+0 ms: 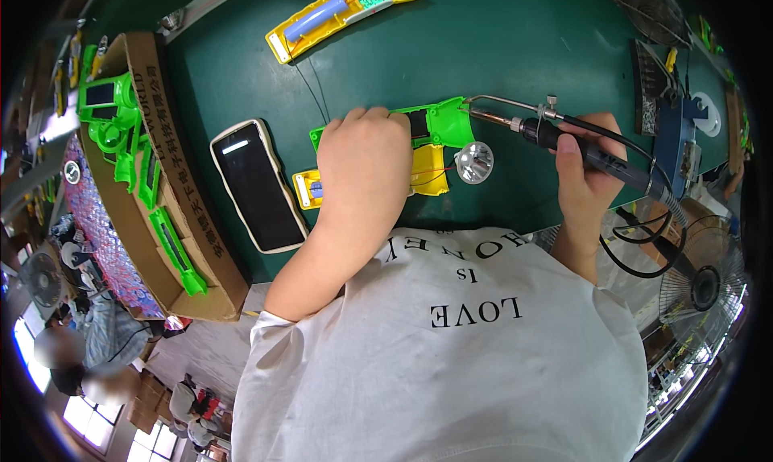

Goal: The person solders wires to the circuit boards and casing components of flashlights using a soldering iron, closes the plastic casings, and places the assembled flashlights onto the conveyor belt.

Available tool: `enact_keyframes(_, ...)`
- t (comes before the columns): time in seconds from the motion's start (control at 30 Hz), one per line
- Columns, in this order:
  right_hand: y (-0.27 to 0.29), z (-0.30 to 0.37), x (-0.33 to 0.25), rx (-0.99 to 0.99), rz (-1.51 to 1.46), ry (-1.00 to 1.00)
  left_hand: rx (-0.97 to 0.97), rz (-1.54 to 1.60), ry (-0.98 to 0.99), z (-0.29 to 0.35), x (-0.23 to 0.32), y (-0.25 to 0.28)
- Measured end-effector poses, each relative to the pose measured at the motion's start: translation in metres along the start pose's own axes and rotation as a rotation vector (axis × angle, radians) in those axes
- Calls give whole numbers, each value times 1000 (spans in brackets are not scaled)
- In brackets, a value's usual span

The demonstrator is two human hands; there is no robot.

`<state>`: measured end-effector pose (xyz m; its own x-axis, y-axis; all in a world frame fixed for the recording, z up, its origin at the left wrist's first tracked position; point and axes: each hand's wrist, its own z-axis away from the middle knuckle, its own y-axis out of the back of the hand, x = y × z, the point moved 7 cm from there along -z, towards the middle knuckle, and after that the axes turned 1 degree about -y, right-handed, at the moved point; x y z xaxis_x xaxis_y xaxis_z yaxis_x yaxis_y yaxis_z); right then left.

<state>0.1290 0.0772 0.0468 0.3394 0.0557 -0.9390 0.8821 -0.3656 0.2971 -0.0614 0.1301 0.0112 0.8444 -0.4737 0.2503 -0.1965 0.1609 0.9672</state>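
Observation:
My left hand [366, 156] is closed over a bright green plastic housing [452, 122] with a dark panel, its fingertips curled at the far edge. My right hand [592, 172] grips the dark handle of a soldering iron [541, 132] with a thin metal guide tube alongside. The iron's tip meets the right end of the green housing. Beneath my left wrist lies a yellow housing [432, 160] with a blue cell, partly hidden by my arm. A silver lamp reflector [474, 163] sits beside its right end, with thin wires nearby.
Farther back lies another yellow housing [282, 45] holding a blue cell and green board. A phone [258, 188] rests left of my arm, by a cardboard box [145, 68] of green parts. At right are a blue device [676, 136] and a fan [705, 287].

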Motion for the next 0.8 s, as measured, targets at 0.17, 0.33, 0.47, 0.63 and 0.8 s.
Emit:
enact_keyframes(0.17,12,2,1,61,-67,44,-21,196,44,0,-12,11)
enact_keyframes(0.33,30,6,8,187,-100,44,30,250,-52,-4,-25,22)
enact_keyframes(0.47,40,8,8,243,-157,71,-179,379,0,-7,-32,2)
enact_keyframes(0.63,53,17,4,267,-148,78,-224,236,-188,-6,-25,3)
enact_keyframes(0.8,71,38,-1,310,-107,154,-172,85,-188,11,-21,14)
